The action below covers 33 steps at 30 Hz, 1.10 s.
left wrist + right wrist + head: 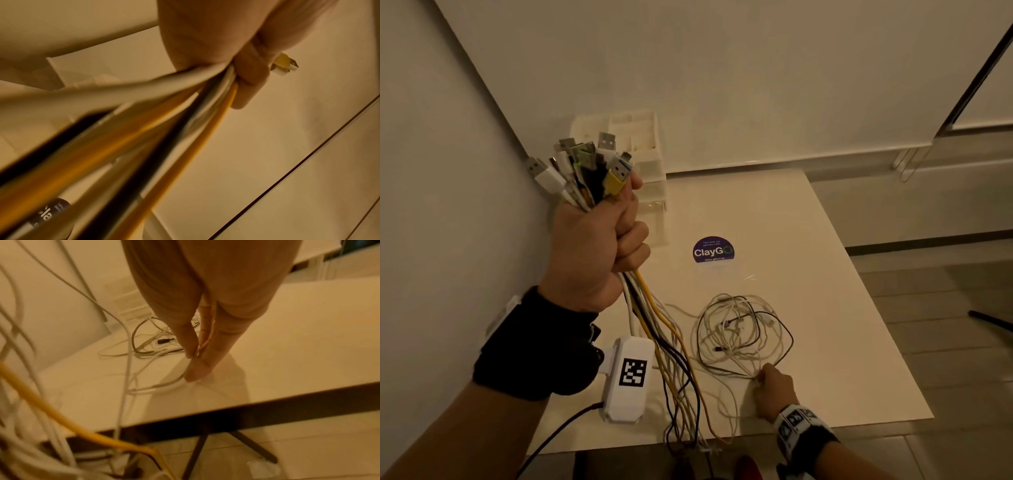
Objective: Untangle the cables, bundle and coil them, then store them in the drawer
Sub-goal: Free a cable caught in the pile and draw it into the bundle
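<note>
My left hand (599, 236) is raised above the table's left side and grips a thick bundle of cables (585, 171), with USB plugs fanning out above the fist. White, yellow and dark strands (674, 363) hang from it over the front edge; the left wrist view shows them (185, 104) running out of the fist (244, 78). A loose tangle of thin white and dark cables (739, 332) lies on the table. My right hand (770, 383) is at the tangle's near edge, thumb and fingers (197, 352) pinching a thin white cable (156, 387).
A white plastic drawer unit (643, 164) stands at the table's back left corner against the wall. A round purple sticker (713, 249) sits mid-table. The white table (825, 274) ends near my body; dark legs (252, 446) show below its front edge.
</note>
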Motion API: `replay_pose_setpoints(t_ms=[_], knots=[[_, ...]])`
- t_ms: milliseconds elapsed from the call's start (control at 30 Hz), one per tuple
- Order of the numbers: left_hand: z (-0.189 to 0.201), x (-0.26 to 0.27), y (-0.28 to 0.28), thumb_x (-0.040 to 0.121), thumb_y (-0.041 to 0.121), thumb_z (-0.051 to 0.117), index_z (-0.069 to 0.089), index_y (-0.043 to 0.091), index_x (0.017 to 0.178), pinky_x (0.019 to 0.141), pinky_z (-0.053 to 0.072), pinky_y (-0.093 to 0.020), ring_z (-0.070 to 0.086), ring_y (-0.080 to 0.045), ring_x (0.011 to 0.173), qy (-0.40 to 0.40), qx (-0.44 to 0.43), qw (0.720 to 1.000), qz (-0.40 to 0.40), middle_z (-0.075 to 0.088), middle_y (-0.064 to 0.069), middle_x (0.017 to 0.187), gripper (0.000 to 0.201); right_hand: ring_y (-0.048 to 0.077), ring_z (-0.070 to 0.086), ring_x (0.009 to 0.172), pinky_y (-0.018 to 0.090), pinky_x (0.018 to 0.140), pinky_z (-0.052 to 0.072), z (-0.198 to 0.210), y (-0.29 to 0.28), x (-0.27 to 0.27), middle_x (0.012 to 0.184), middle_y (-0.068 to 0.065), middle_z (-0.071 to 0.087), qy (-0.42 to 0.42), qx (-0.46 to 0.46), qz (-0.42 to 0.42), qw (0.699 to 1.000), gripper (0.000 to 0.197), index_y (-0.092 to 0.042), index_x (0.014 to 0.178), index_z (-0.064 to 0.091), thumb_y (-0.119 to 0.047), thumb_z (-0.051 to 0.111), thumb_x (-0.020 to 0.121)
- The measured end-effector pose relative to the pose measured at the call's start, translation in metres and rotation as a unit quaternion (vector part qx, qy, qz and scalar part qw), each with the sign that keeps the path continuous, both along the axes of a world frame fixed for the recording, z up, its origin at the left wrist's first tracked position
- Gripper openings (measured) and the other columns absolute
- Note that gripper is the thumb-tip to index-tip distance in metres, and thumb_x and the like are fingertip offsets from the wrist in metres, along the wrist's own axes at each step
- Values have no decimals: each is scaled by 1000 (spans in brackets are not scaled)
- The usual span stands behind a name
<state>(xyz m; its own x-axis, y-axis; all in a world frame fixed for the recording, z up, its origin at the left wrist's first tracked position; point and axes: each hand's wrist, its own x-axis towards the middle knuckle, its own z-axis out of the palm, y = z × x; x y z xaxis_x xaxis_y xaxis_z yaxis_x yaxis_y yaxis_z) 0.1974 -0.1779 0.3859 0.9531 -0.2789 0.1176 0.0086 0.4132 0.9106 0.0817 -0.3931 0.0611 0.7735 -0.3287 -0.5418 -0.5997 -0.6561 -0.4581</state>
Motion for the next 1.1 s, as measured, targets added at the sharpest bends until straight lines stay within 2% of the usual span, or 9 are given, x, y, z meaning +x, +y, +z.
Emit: replay_pose_setpoints(t_ms=[133, 233, 400, 567, 667, 767, 867, 1000, 1100], knots=[[-2, 6, -4, 87, 30, 52, 59, 21, 82, 37, 18, -9, 17, -1, 32, 2, 12, 1000, 14, 24, 8, 47, 12, 31, 66, 85, 38, 75, 57, 7, 6, 18, 102, 15, 64, 5, 51, 3, 999, 5, -14, 87, 54, -11, 51, 88], [-4, 12, -1, 89, 30, 51, 58, 22, 83, 36, 18, -9, 16, -2, 33, 11, 18, 1000, 19, 17, 3, 53, 12, 31, 71, 71, 39, 62, 61, 26, -22, 30, 88, 16, 68, 30, 46, 13, 998, 12, -9, 79, 60, -15, 52, 86], [-7, 20, 1, 89, 29, 52, 57, 21, 84, 36, 19, -9, 16, -2, 33, 24, 25, 999, 37, 11, -1, 58, 11, 33, 62, 99, 34, 80, 49, 53, -71, 99, 106, 12, 69, -89, -89, 13, 992, 17, -14, 96, 67, -22, 53, 91], [-7, 28, -6, 90, 26, 56, 60, 18, 88, 36, 20, -9, 17, -2, 33, 38, 50, 996, 56, 8, -7, 66, 10, 31, 58, 107, 38, 90, 49, 34, -68, 154, 119, 10, 56, -46, -144, 106, 983, 26, -17, 115, 59, -15, 43, 93], [-6, 28, -6, 91, 21, 55, 61, 17, 89, 37, 19, -9, 15, -3, 33, 34, 59, 996, 66, 15, 2, 53, 8, 30, 57, 107, 41, 90, 49, 18, -66, 157, 119, 9, 50, -12, -176, 180, 968, 25, -16, 116, 52, -18, 43, 94], [-5, 27, -3, 83, 22, 57, 65, 17, 87, 38, 16, -11, 14, -3, 33, 36, 65, 994, 83, 21, 7, 45, 11, 31, 54, 111, 41, 91, 48, 14, -65, 158, 121, 11, 49, 3, -182, 189, 965, 24, -13, 117, 50, -19, 44, 94], [-6, 27, -1, 83, 20, 55, 66, 15, 91, 38, 15, -11, 14, -3, 34, 47, 65, 994, 77, 21, 9, 44, 14, 34, 59, 101, 40, 85, 51, 27, -67, 163, 115, 17, 57, -8, -119, 124, 985, 19, -9, 110, 50, -15, 46, 92], [-12, 29, -3, 84, 25, 53, 67, 16, 94, 37, 15, -11, 14, -3, 34, 67, 45, 995, 54, 20, 7, 47, 19, 22, 61, 55, 32, 56, 53, 89, -75, 168, 71, 12, 69, -79, 86, 93, 989, 32, -17, 111, 51, 1, 52, 85], [-16, 31, -7, 82, 31, 54, 65, 12, 90, 36, 15, -11, 14, -3, 35, 84, 39, 996, 20, 21, 6, 49, 23, 23, 57, 52, 30, 51, 52, 152, -71, 166, 64, 21, 60, -78, 210, 76, 972, 30, 0, 105, 66, 11, 47, 85]])
